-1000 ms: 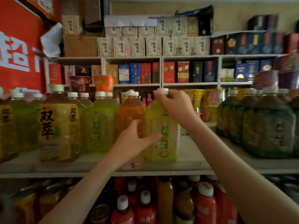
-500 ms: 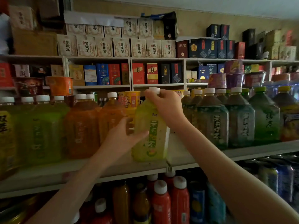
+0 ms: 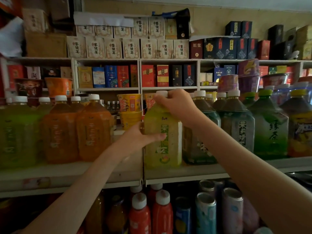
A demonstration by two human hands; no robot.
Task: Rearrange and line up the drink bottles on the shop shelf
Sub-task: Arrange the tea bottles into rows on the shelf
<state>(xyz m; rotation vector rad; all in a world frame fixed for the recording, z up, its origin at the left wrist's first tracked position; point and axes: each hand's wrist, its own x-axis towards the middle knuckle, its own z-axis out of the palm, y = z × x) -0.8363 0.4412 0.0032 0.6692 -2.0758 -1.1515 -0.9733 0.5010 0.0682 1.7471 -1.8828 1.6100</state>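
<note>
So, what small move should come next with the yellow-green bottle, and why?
Probably slide the yellow-green bottle slightly back, level with the dark bottle at its right. Left hand grips its side, right hand its neck; its base seems a little further forward on the shelf.

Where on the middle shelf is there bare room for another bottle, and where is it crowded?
Bare: the shelf gap between the orange bottles and the held yellow-green bottle, in front of the noodle cups. Crowded: the dark tea bottles to its right, packed side by side.
</note>
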